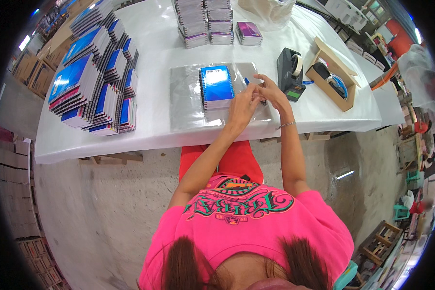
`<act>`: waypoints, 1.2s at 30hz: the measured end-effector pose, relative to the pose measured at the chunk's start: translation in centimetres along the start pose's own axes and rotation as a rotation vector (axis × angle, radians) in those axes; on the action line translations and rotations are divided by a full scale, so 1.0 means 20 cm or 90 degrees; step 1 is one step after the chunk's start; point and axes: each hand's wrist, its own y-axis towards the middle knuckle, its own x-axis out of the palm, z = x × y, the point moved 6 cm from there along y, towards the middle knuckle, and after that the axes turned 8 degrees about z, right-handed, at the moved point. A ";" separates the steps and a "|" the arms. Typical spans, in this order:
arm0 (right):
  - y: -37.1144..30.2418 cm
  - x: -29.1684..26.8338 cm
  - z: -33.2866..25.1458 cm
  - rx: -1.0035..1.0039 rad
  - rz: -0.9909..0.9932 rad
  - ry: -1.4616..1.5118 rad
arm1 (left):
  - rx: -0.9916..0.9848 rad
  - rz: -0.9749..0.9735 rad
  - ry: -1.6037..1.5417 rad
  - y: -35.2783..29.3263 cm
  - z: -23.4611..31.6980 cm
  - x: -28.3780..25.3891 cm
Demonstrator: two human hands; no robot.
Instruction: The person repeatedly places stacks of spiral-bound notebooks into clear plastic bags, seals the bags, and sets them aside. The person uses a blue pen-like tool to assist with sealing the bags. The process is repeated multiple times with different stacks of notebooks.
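Note:
A blue spiral notebook stack [217, 87] lies on clear plastic sheets [184, 96] at the table's near middle. Just right of it my two hands meet, fingertips together. My left hand [243, 105] is closed in a pinch beside the notebooks' right edge. Bent fingers of my right hand [272, 93] come in against the left fingertips. Whatever they pinch is hidden or too small to name. A small blue piece [247, 81] shows beside the fingertips; its kind is unclear. Past my right hand stands a black tape dispenser [291, 77] with a roll in it.
Tall piles of blue spiral notebooks [75, 79] stand on the left of the white-covered table [152, 137]. Wrapped purple notebook stacks [193, 21] stand at the back, next to a single purple stack [249, 33]. An open cardboard box [334, 86] holding tape rolls lies at the right.

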 end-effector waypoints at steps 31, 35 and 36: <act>-0.22 0.00 0.07 0.119 -0.047 0.263 | -0.541 -0.261 -0.682 -0.48 -0.17 0.03; -0.24 -0.02 0.13 0.170 -0.041 0.354 | -0.573 -0.253 -0.843 -0.49 -0.14 0.04; -0.24 -0.02 0.14 0.171 -0.051 0.375 | -0.569 -0.233 -0.855 -0.48 -0.12 0.03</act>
